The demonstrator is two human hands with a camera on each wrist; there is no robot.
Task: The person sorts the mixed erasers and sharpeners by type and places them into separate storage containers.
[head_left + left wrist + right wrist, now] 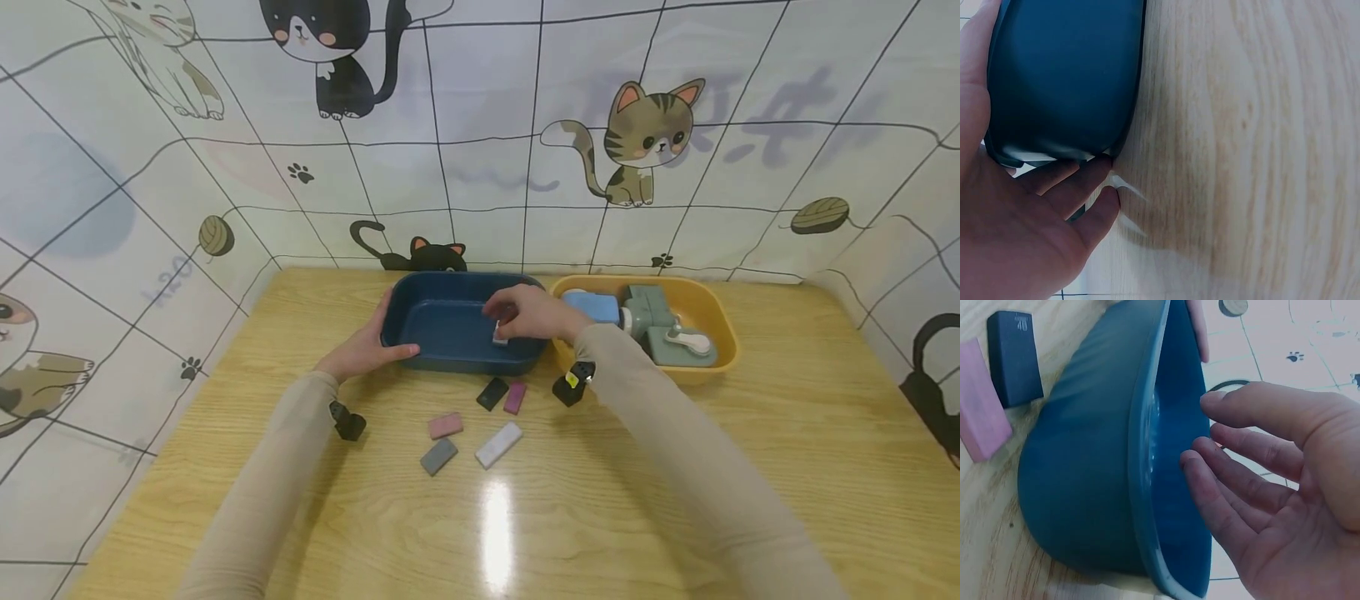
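A dark blue plastic basin (442,360) stands at the back of the table. My left hand (367,346) holds its left end, thumb at the front and fingers round the outer end; in the left wrist view the fingers lie against the basin's end wall. Over the right part of the basin is my right hand (536,312), its fingers loosely bent. The right wrist view shows no object between the thumb and fingers of this hand (1279,469). Just below the fingertips, a small white piece (500,335) shows inside the basin in the head view.
In front of the basin lie a black block (492,393), a purple block (514,397), a pink block (446,425), a grey block (438,457) and a white block (498,445). A yellow basin (723,333) at right holds blue and grey-green items.
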